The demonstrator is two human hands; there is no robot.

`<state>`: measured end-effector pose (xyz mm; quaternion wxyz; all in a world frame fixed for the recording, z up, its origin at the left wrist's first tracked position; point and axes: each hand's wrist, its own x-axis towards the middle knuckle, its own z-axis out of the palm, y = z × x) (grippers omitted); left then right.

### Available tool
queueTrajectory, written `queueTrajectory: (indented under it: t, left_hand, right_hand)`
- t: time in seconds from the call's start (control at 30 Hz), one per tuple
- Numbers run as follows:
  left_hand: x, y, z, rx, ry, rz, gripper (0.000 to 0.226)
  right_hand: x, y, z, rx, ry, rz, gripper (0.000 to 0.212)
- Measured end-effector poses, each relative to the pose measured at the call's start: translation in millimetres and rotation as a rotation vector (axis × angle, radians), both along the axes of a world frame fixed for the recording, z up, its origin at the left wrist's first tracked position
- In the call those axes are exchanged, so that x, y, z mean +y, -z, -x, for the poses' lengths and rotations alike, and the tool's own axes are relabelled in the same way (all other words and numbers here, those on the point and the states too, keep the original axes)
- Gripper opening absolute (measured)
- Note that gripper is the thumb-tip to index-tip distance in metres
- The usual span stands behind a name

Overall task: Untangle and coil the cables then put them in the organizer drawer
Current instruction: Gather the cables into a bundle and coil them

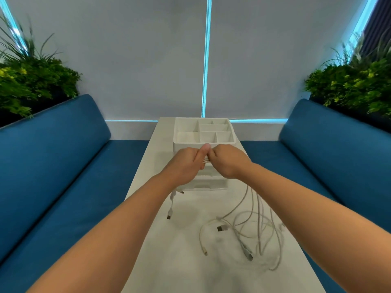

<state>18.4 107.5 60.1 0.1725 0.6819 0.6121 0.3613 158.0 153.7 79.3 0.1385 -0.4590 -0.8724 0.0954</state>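
I see both hands raised together in front of the white organizer point(204, 132), which stands at the far end of the white table point(186, 261). The left hand point(186, 163) and right hand point(227, 160) each pinch a bundle of white cables point(251, 227) between them. Loose strands hang from both fists; most lie tangled on the table to the right, connectors scattered near the middle
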Motion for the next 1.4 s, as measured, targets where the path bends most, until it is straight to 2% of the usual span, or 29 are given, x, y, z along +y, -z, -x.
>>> queueTrajectory:
  t: [0.13,0.23,0.43,0.57,0.67,0.77,0.83,0.9,1.0,1.1,1.23,1.4]
  left_hand:
    - [-9.1,3.2,11.6,0.163,0.048,0.132,0.069]
    - [-11.0,6.6,21.5,0.169,0.031,0.192,0.076]
    - [-7.6,-2.6,26.8,0.063,0.022,0.116,0.072]
    - [-9.6,-4.2,29.9,0.011,0.023,0.14,0.067]
    - [-14.9,-5.1,32.6,-0.132,0.059,0.214,0.058]
    - [-18.9,-7.7,37.5,-0.242,0.141,0.412,0.064]
    - [-20.1,-11.5,39.0,-0.275,0.224,0.479,0.061]
    - [-19.6,-12.3,39.9,-0.333,0.302,0.468,0.044]
    - [-19.5,-13.1,37.4,-0.619,0.375,0.519,0.025]
    - [-20.3,-17.6,31.7,-0.757,0.34,0.486,0.027]
    - [-18.2,-23.4,33.0,-0.991,0.326,0.431,0.046]
    - [-24.7,-31.7,44.4,-1.159,0.277,0.33,0.038]
  right_hand:
    - [-1.6,-9.6,-11.9,-0.116,-0.002,-0.071,0.047]
    - [1.9,-13.5,-18.1,-0.097,-0.006,-0.057,0.046]
    - [8.0,-11.0,-14.3,0.236,-0.033,0.328,0.055]
    - [4.0,-16.9,-14.7,0.11,-0.157,0.414,0.057]
    - [6.6,-18.2,-11.1,0.143,-0.17,0.415,0.057]
    - [10.0,-18.4,-8.1,0.196,-0.199,0.437,0.057]
    - [11.9,-19.6,-7.6,0.247,-0.228,0.49,0.055]
    - [13.9,-21.6,-6.8,0.289,-0.247,0.527,0.052]
    - [14.2,-26.1,-2.3,0.336,-0.285,0.533,0.051]
    - [15.4,-29.4,-1.0,0.418,-0.296,0.462,0.052]
    - [17.0,-27.7,-1.7,0.498,-0.299,0.475,0.047]
    - [22.0,-15.5,-7.8,0.469,-0.271,0.476,0.045]
